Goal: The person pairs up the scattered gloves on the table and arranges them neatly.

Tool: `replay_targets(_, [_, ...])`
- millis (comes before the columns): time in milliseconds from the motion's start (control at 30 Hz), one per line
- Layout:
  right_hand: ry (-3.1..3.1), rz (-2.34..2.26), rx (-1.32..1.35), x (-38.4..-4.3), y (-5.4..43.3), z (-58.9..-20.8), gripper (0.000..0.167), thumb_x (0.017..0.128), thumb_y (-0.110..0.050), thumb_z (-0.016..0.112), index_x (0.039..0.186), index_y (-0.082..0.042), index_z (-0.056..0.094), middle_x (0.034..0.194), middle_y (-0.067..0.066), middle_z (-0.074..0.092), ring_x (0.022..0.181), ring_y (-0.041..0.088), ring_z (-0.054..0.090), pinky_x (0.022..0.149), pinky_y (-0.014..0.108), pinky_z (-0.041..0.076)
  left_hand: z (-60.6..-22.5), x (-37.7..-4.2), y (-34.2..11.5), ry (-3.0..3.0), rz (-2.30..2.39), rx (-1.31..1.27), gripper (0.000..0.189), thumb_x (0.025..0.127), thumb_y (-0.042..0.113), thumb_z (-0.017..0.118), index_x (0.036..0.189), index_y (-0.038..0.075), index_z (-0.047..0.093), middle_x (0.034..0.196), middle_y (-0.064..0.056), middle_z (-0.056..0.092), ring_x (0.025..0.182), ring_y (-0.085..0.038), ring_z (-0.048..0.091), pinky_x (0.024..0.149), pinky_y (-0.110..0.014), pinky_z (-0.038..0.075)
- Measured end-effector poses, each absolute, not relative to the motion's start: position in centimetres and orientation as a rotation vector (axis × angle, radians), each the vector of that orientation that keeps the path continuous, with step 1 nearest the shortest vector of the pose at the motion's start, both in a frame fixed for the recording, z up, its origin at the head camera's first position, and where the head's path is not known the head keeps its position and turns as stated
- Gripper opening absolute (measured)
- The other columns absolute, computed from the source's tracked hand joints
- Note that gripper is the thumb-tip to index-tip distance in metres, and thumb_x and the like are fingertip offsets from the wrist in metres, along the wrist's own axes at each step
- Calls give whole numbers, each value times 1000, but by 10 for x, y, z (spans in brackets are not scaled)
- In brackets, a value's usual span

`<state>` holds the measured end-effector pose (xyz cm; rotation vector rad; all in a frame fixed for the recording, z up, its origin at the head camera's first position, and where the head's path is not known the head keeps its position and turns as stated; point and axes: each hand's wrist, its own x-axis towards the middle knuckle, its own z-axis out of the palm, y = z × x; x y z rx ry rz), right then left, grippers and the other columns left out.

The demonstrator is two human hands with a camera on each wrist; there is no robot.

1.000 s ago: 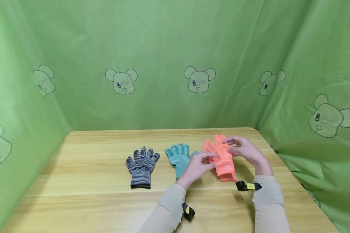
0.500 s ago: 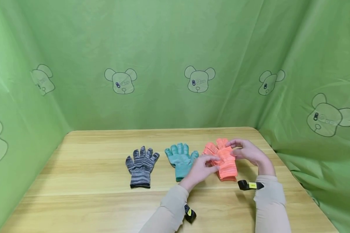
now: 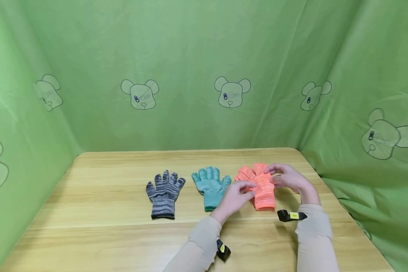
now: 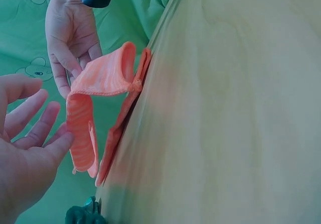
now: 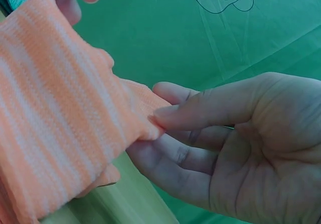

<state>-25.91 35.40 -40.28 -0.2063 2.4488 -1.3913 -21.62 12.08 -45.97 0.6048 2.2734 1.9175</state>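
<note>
An orange knitted glove (image 3: 264, 192) hangs just above the table with its cuff toward me. Beneath it a second orange glove (image 4: 116, 128) lies flat on the wood; the left wrist view shows a gap between them. At the upper glove's right edge my right hand (image 3: 289, 180) pinches the fabric between thumb and fingers, plain in the right wrist view. My left hand (image 3: 235, 198) holds its left edge by thumb and fingertip, the other fingers spread. Left of these lie a teal glove (image 3: 213, 189) and a grey-black striped glove (image 3: 164, 196).
The light wooden table (image 3: 115, 241) has rounded far corners. Green cloth (image 3: 190, 124) printed with bear heads encloses its back and sides. Each sleeve carries a black wrist camera, the left (image 3: 223, 251) and the right (image 3: 287, 216).
The upper orange glove has come down toward the table, over the lower one, and straightened. My left hand moved slightly right with it; the right hand shifted slightly down.
</note>
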Motion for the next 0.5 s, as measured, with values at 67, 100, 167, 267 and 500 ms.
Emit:
replay_targets(67, [2453, -1388, -192, -260, 355, -403, 44, 86, 4, 54, 128, 11, 45, 119, 26, 51, 90, 17, 62, 80, 32, 59, -459, -217, 122, 2285, 1923, 606, 20, 92, 16, 66, 111, 15, 72, 117, 2, 69, 113, -9, 61, 101, -26, 51])
replay_targets(100, [2455, -1388, -189, -260, 355, -404, 44, 86, 4, 54, 129, 11, 45, 119, 26, 51, 90, 17, 62, 80, 32, 59, -459, -218, 122, 2286, 1929, 602, 20, 93, 17, 66, 111, 15, 73, 117, 3, 69, 113, -8, 61, 100, -25, 51])
replay_targets(167, [2455, -1389, -189, -261, 356, -405, 44, 87, 5, 53, 129, 12, 44, 120, 26, 50, 91, 17, 62, 81, 32, 59, -459, -219, 124, 2281, 1947, 597, 20, 93, 17, 65, 111, 14, 73, 116, 3, 70, 111, -7, 62, 98, -23, 51])
replay_targets(267, [2451, -1403, -176, -262, 358, -406, 44, 87, 6, 52, 129, 12, 44, 121, 26, 50, 91, 18, 62, 81, 33, 59, -459, -221, 126, 2275, 1975, 570, 19, 93, 18, 65, 110, 13, 74, 114, 3, 71, 106, -6, 63, 94, -19, 51])
replay_targets(500, [2447, -1434, -165, -265, 358, -410, 44, 86, 8, 52, 129, 12, 43, 122, 25, 50, 90, 17, 62, 80, 33, 59, -463, -224, 129, 2199, 2091, 514, 19, 93, 12, 64, 108, 6, 73, 109, -5, 74, 96, -7, 68, 84, -15, 53])
